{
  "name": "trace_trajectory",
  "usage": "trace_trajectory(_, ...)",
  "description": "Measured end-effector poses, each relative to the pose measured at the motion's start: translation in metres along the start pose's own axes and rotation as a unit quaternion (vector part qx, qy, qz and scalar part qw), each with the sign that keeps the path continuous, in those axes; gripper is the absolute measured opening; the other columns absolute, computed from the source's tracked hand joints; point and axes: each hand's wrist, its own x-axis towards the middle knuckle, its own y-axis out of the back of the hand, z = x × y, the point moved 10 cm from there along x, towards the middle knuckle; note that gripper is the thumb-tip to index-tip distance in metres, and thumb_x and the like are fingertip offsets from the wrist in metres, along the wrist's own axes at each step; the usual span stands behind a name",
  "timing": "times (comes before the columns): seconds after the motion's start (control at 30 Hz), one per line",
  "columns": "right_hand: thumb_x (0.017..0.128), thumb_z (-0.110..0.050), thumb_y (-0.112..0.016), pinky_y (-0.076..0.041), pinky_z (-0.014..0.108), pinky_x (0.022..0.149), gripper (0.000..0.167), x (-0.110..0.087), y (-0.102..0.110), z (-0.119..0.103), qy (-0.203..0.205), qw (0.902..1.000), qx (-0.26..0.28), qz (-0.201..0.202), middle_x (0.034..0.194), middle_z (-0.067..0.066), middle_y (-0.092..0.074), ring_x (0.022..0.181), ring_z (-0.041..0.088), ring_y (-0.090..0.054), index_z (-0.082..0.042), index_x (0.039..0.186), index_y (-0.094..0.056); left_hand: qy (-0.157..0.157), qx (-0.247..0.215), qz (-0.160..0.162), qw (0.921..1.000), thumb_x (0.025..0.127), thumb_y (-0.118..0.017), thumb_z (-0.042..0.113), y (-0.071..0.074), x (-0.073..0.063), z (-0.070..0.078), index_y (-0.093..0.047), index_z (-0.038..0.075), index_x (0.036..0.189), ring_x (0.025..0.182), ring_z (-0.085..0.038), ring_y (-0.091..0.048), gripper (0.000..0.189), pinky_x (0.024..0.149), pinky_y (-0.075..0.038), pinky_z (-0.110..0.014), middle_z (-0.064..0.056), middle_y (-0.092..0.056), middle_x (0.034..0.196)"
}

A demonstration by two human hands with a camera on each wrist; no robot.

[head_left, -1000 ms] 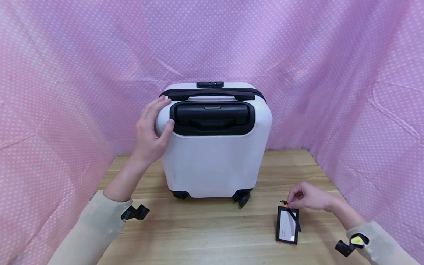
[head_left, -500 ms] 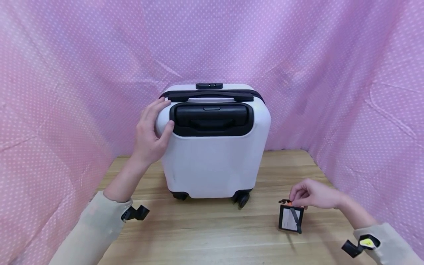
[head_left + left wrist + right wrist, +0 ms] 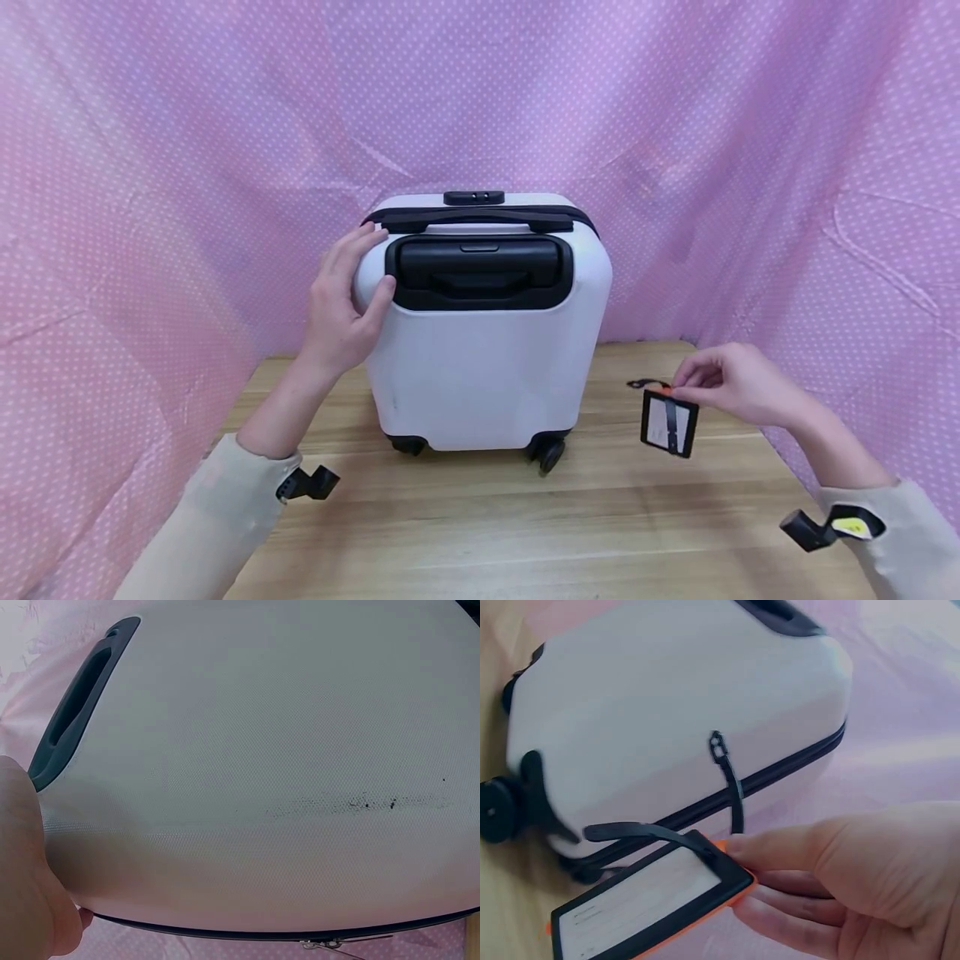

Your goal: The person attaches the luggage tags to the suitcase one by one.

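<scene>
A white hard-shell suitcase [image 3: 480,375] stands upright on its wheels, its black handle panel facing me. My left hand [image 3: 341,304] rests on its upper left corner, fingers over the edge and thumb beside the handle recess. In the left wrist view the white shell [image 3: 247,735] shows dark scuff marks. Off to the right, above the table, my right hand [image 3: 738,387] pinches a luggage tag [image 3: 667,425] by its orange top end. Black-framed, the tag [image 3: 645,900] has a white card inside and a loose black buckle strap [image 3: 731,784].
The suitcase stands on a wood-grain table [image 3: 465,533]. Pink polka-dot cloth [image 3: 480,92] hangs behind it and along both sides. A black caster wheel [image 3: 551,456] sticks out at its lower right. A zipper pull [image 3: 322,945] shows on the suitcase's side.
My right hand has lifted the luggage tag off the table, up and slightly to the right, and the tag now hangs in the air. My left hand stays on the suitcase corner.
</scene>
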Motion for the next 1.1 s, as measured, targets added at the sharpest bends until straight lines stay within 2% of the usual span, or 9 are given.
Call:
trace_trajectory(0.13, 0.087, -0.011, -0.088, -0.053, 0.012, 0.063, 0.014, 0.006, 0.025, -0.007, -0.019, 0.9975, -0.039, 0.055, 0.075, -0.013, -0.076, 0.069, -0.008, -0.066, -0.022, 0.086, -0.079, -0.003, 0.004, 0.001, 1.0000, 0.097, -0.063, 0.025, -0.001, 0.000, 0.000, -0.063, 0.011, 0.145, 0.149, -0.031, -0.051, 0.050, 0.116, -0.047, -0.061, -0.012, -0.058, 0.157)
trace_trajectory(0.27, 0.088, -0.016, -0.088, -0.049, 0.009, 0.062, 0.008, 0.011, 0.044, -0.014, -0.047, 0.9928, -0.062, 0.091, 0.078, -0.007, -0.080, 0.069, -0.011, -0.065, -0.021, 0.088, -0.082, -0.005, 0.006, 0.003, 1.0000, 0.097, -0.063, 0.025, -0.001, -0.001, 0.000, -0.063, 0.010, 0.145, 0.150, -0.030, -0.051, 0.050, 0.116, -0.047, -0.061, -0.012, -0.058, 0.157)
trace_trajectory(0.4, 0.087, -0.020, -0.089, -0.046, 0.009, 0.060, 0.006, 0.015, 0.057, -0.023, -0.060, 0.9893, -0.072, 0.112, 0.082, -0.002, -0.082, 0.067, -0.013, -0.064, -0.020, 0.090, -0.084, -0.008, 0.004, 0.005, 1.0000, 0.097, -0.062, 0.025, -0.001, -0.001, 0.000, -0.063, 0.010, 0.145, 0.150, -0.030, -0.051, 0.050, 0.117, -0.047, -0.060, -0.012, -0.058, 0.156)
trace_trajectory(0.6, 0.087, -0.019, -0.089, -0.048, 0.007, 0.060, 0.007, 0.019, 0.068, -0.043, -0.045, 0.9874, -0.072, 0.134, 0.081, -0.001, -0.082, 0.067, -0.015, -0.064, -0.022, 0.088, -0.084, -0.010, -0.001, 0.008, 0.9999, 0.097, -0.062, 0.024, 0.000, 0.000, 0.002, -0.063, 0.010, 0.145, 0.150, -0.030, -0.051, 0.050, 0.117, -0.046, -0.059, -0.012, -0.059, 0.156)
trace_trajectory(0.7, 0.086, -0.014, -0.089, -0.049, 0.007, 0.060, 0.008, 0.019, 0.073, -0.052, -0.038, 0.9875, -0.057, 0.142, 0.081, -0.001, -0.082, 0.067, -0.016, -0.065, -0.020, 0.088, -0.084, -0.008, 0.001, 0.007, 0.9999, 0.097, -0.062, 0.025, 0.000, 0.000, 0.003, -0.063, 0.010, 0.145, 0.150, -0.030, -0.051, 0.050, 0.117, -0.047, -0.060, -0.012, -0.058, 0.156)
trace_trajectory(0.93, 0.085, -0.006, -0.088, -0.051, 0.007, 0.062, 0.010, 0.020, 0.090, -0.068, -0.032, 0.9867, 0.001, 0.159, 0.075, -0.023, -0.075, 0.066, -0.011, -0.068, -0.015, 0.088, -0.083, -0.002, 0.000, 0.002, 1.0000, 0.096, -0.062, 0.026, 0.000, 0.000, 0.002, -0.063, 0.010, 0.145, 0.150, -0.030, -0.050, 0.052, 0.115, -0.048, -0.062, -0.012, -0.057, 0.157)
trace_trajectory(1.1, 0.087, -0.002, -0.086, -0.053, 0.011, 0.062, 0.011, 0.025, 0.090, -0.081, -0.016, 0.9877, 0.064, 0.142, 0.076, -0.016, -0.077, 0.066, -0.001, -0.072, -0.012, 0.090, -0.082, 0.004, -0.004, 0.010, 0.9999, 0.095, -0.063, 0.024, 0.002, 0.000, 0.003, -0.064, 0.009, 0.144, 0.149, -0.033, -0.050, 0.051, 0.113, -0.047, -0.061, -0.014, -0.059, 0.156)
